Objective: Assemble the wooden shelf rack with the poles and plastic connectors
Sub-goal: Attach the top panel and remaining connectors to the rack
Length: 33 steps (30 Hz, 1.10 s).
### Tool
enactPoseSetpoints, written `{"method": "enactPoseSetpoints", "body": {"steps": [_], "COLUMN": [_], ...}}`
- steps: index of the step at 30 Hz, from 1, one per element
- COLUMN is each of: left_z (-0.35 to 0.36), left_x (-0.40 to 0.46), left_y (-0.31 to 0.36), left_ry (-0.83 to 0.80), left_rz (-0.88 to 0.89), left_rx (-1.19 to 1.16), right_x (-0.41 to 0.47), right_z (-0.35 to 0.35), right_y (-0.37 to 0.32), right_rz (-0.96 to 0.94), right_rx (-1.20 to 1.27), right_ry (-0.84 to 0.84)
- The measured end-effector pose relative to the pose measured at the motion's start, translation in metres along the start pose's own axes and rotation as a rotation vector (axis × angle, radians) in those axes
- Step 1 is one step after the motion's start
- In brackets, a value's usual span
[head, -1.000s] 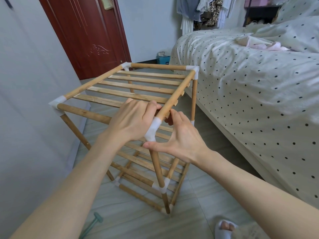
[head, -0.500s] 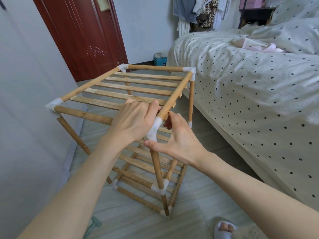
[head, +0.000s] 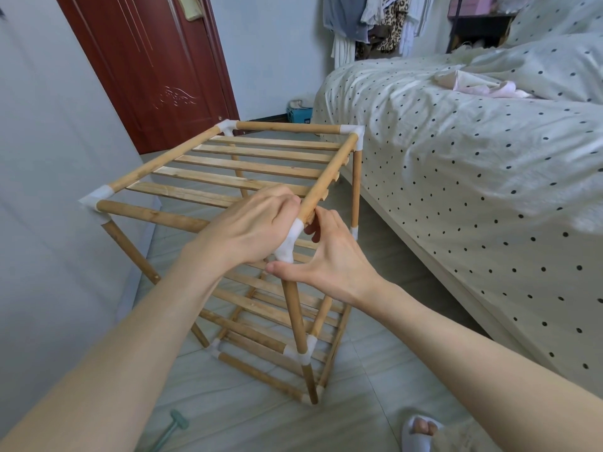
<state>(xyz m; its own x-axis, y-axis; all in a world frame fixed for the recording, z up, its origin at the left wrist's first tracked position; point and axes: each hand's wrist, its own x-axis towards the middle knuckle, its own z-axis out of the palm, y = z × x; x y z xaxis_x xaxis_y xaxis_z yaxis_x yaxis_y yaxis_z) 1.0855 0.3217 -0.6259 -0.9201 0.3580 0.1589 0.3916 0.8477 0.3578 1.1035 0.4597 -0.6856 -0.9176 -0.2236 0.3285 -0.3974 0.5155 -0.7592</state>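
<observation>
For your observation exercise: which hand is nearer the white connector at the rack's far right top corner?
Right. The right hand is at the near corner on the bed side, below that connector in the picture; the left hand sits further left.

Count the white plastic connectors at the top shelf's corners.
4: far-left connector, far-right connector, near-left connector, and near-right connector, partly covered, gripped by the left hand and right hand.

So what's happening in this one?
A person is putting together a wooden rack on the floor beside a bed. Both hands work at the near top corner: the left hand grips over the white connector from the left, and the right hand holds it from the right, thumb under the joint. The frame stands upright with its shelves and other connectors in place. A green tool lies on the floor nearby.
</observation>
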Motion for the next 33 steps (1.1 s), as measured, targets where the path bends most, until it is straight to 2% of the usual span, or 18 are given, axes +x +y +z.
{"method": "enactPoseSetpoints", "body": {"steps": [22,27,31,33], "left_z": [0.004,0.008,0.003,-0.003], "left_x": [0.003,0.017,0.024,0.023], "left_y": [-0.004,0.003,-0.002,-0.010], "left_ry": [0.186,0.146,0.056,0.003], "left_rz": [0.018,0.016,-0.021,-0.030], "left_rx": [0.103,0.073,-0.081,-0.031], "right_x": [0.004,0.013,0.019,0.020], "right_z": [0.008,-0.008,-0.022,-0.030], "right_y": [0.006,0.014,0.020,0.023], "right_rz": [-0.094,-0.065,-0.052,-0.036], "right_rx": [0.040,-0.023,-0.010,0.025], "right_ry": [0.070,0.012,-0.043,-0.077]}}
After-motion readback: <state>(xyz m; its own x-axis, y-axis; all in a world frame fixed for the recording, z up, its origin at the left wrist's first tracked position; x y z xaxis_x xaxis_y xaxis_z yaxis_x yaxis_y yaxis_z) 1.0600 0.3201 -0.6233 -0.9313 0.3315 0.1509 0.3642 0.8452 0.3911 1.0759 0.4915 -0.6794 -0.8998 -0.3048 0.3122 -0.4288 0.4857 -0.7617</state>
